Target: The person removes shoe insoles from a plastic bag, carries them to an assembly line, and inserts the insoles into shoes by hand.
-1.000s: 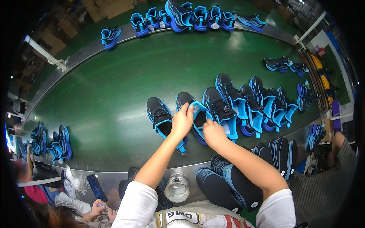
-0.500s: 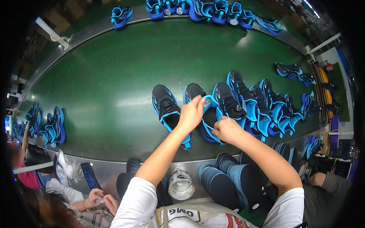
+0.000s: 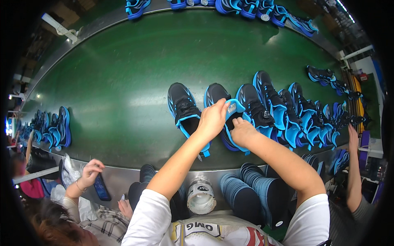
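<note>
A black-and-blue sneaker (image 3: 216, 92) lies on the green work surface, toe pointing away from me. My left hand (image 3: 213, 119) pinches its raised blue tongue (image 3: 235, 107). Curled fingers of my right hand (image 3: 243, 132) reach into the shoe's opening; the fingertips are partly hidden, and whatever they grip does not show. To the left lies a matching sneaker (image 3: 180, 98) with its opening toward me. Another sneaker (image 3: 248, 97) sits close on the right, beside several more in a crowded row.
Stacked black insoles with blue edges (image 3: 242, 197) and a clear jar (image 3: 201, 197) stand on the near metal ledge. A phone (image 3: 101, 187) and a co-worker's hand (image 3: 91, 171) are at left; another co-worker's hand (image 3: 353, 137) is at right. More sneakers (image 3: 246, 8) line the far edge.
My right hand has moved from the shoe's collar edge into its opening; my left hand stays on the tongue. The left co-worker's hand has risen beside the phone, and a right-hand co-worker's arm now reaches in.
</note>
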Motion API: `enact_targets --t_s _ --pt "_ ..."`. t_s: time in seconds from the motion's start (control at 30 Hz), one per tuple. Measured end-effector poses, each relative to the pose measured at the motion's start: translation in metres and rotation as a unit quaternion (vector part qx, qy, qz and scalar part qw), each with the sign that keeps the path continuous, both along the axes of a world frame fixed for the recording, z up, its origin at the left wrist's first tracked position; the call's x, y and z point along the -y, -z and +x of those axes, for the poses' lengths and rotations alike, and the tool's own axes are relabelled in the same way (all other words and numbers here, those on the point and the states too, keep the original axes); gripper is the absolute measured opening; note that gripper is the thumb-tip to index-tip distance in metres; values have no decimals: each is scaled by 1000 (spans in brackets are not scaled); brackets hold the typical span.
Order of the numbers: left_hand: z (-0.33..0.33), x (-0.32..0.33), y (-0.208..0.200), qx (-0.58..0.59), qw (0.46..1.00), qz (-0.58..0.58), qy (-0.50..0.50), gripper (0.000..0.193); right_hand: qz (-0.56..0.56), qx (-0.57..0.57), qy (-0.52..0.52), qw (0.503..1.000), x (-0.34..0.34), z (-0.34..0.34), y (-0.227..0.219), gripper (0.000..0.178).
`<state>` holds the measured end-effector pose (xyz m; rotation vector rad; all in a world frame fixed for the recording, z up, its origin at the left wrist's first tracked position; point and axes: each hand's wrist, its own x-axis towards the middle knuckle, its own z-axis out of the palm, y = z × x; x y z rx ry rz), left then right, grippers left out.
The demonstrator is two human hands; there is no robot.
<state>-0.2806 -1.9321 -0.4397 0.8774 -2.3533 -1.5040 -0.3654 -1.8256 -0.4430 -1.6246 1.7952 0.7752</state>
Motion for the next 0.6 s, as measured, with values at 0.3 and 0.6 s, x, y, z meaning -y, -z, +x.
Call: enact_targets --t_s 0.3,0.6 --pt "-12 -9 20 -170 975 -36 -138 24 23 -33 -136 990 14 -4 19 26" --pt "-13 -9 28 -117 983 -137 17 32 159 134 18 978 2 -2 -36 57"
